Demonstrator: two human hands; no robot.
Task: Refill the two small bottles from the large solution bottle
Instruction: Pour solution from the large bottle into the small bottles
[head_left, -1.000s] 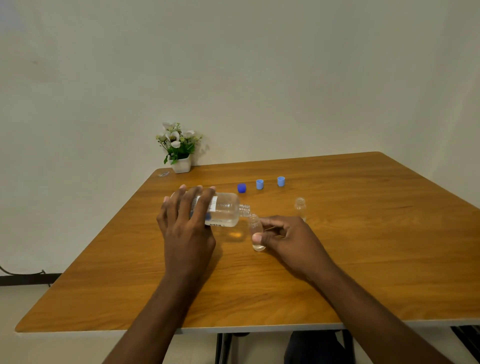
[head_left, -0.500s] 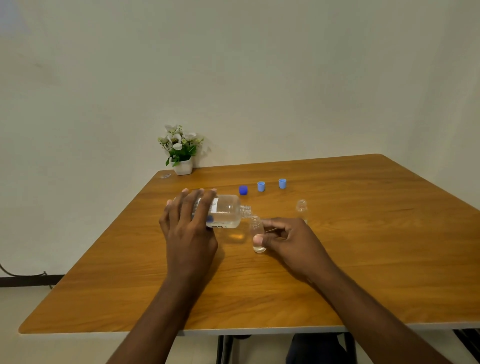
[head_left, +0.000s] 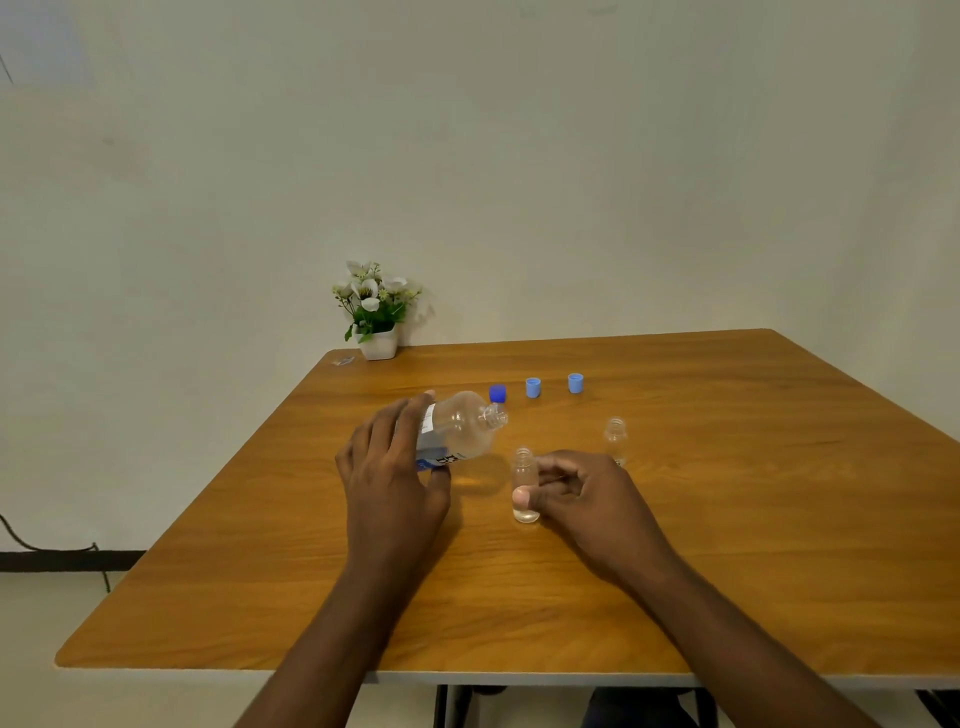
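My left hand (head_left: 389, 467) grips the large clear solution bottle (head_left: 460, 428), which is uncapped and tilted, its neck pointing up and to the right, clear of the small bottle's mouth. My right hand (head_left: 587, 499) holds a small clear bottle (head_left: 524, 486) upright on the table, thumb against its side; a little liquid shows at its bottom. A second small clear bottle (head_left: 615, 439) stands open and untouched behind my right hand.
Three caps stand in a row behind the bottles: a dark blue cap (head_left: 497, 393) and two light blue caps (head_left: 533, 387) (head_left: 575, 383). A small white pot of flowers (head_left: 376, 312) sits at the wooden table's (head_left: 779, 493) far left corner.
The large bottle's neck has lifted away from the small bottle's mouth and the bottle has tipped back towards upright. My right hand still holds the small bottle.
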